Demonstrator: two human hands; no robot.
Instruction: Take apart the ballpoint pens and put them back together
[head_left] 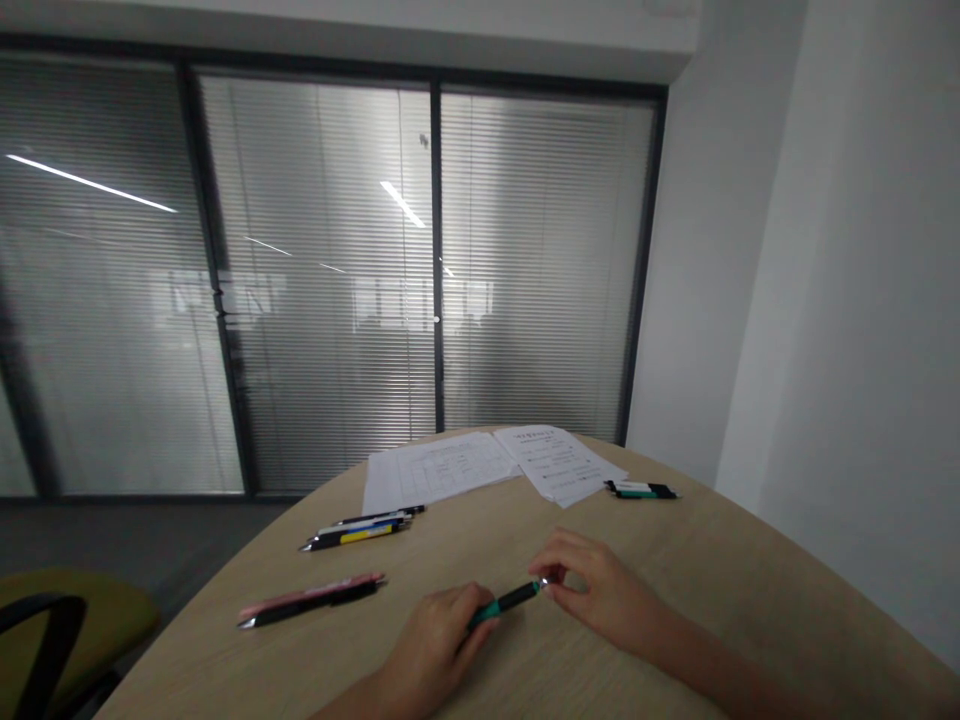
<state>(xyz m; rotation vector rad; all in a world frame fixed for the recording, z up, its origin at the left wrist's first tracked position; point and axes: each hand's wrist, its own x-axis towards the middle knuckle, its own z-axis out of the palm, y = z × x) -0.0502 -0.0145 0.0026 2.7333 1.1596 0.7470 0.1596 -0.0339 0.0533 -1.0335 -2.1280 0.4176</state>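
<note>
At the desk's [570,660] near side, my left hand [435,635] grips the pen [519,597], right hand [600,590] pinching its silver tip [545,582]; I'd keep both ends lined up tbh.

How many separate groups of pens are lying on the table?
3: the near-left group, left of the left hand; the far-left group, before the papers; and the right group, by the papers' right edge.
</note>
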